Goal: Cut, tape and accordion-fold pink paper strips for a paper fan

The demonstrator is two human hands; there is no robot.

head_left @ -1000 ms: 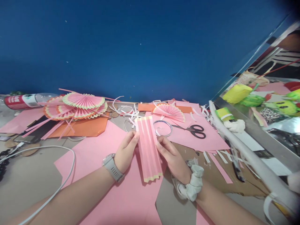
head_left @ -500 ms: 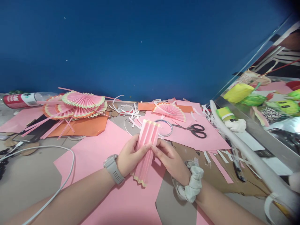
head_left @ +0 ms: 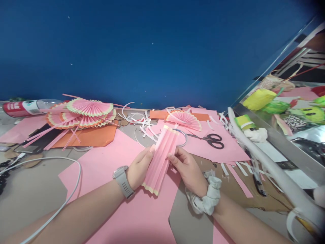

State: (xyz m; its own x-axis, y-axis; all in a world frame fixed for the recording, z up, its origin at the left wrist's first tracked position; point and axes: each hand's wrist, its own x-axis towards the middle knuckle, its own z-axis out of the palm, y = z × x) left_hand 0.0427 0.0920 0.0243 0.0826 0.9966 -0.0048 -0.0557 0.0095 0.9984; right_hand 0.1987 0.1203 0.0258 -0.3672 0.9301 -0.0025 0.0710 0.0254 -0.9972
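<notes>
A pleated pink paper with pale yellow ends is held up at a tilt between my two hands. My left hand, with a grey watch at the wrist, closes on its left edge, thumb in front. Pinching the right edge is my right hand, which wears a pale scrunchie. Most fingers of the left hand are hidden behind the pleats. Below the hands lies a large pink sheet. Beyond them rests a pink pleated fan with an orange edge.
Black-handled scissors and a roll of tape lie on pink paper. Finished fans are piled at the left beside a bottle. White paper strips are scattered at the back. A white cable crosses the left side.
The pleated paper has spread a little wider and tilted to the right. My left thumb has moved from the paper's middle to its left edge, and my hands are farther apart.
</notes>
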